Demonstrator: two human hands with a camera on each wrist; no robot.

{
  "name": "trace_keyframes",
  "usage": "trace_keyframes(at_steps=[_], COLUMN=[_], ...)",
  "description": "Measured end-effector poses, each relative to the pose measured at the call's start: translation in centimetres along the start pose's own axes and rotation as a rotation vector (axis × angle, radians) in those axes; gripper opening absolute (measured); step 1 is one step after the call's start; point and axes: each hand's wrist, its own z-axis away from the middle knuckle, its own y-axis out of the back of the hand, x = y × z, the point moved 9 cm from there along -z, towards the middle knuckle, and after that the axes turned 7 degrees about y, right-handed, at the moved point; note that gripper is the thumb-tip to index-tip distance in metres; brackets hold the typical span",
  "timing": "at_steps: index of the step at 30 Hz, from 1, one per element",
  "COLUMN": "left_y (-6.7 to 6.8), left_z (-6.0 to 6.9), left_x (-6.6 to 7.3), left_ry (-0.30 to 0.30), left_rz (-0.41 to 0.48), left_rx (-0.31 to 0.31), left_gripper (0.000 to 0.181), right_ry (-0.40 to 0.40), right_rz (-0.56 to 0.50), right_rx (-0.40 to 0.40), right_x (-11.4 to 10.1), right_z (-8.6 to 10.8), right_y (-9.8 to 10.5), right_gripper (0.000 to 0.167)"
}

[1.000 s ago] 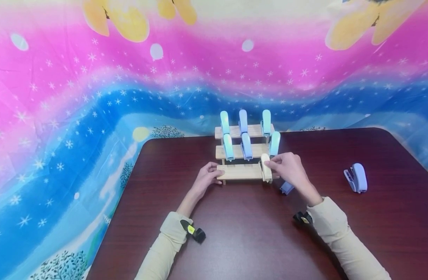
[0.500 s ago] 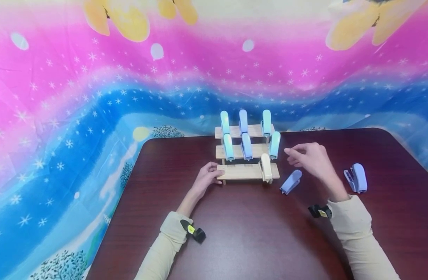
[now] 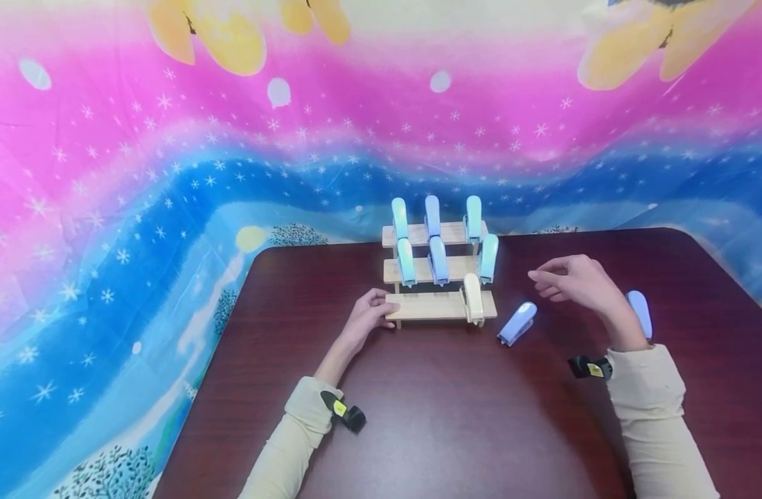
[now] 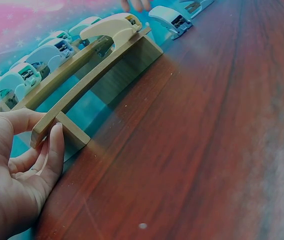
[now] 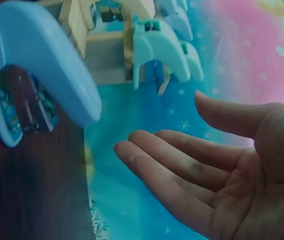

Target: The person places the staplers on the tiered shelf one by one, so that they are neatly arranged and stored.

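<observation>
A three-tier wooden rack (image 3: 427,307) stands on the table, its lowest shelf pinched at the left end between the thumb and fingers of my left hand (image 3: 368,317). A cream stapler (image 3: 473,298) sits upright near that shelf's right end. Mint and lavender staplers fill the two shelves behind, among them a mint stapler (image 3: 488,258) at the right of the middle one. Holding nothing, my right hand (image 3: 580,281) hovers right of the rack, thumb and fingers apart in the right wrist view. Below it a lavender stapler (image 3: 517,324) lies on the table.
Another lavender stapler (image 3: 640,313) stands farther right, partly hidden by my right wrist. The dark reddish table (image 3: 443,416) has rounded far corners. A patterned cloth (image 3: 368,125) hangs behind it.
My right hand has let go of the cream stapler and drawn away to the right, uncovering the nearer lavender stapler. My left hand keeps its grip on the rack.
</observation>
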Motion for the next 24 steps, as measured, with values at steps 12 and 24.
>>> trace_keyframes(at_steps=[12, 24], left_y=[0.0, 0.0], left_z=[-0.1, 0.0], left_x=[-0.1, -0.1], left_ry=[-0.006, 0.003], left_rz=[0.003, 0.002], left_rx=[0.003, 0.013], left_gripper=[0.033, 0.031], right_ry=[-0.003, 0.049], right_rz=[-0.047, 0.03], right_rx=[-0.237, -0.312], right_x=[2.4, 2.2], right_z=[-0.5, -0.6], right_y=[-3.0, -4.5], right_gripper=[0.056, 0.045])
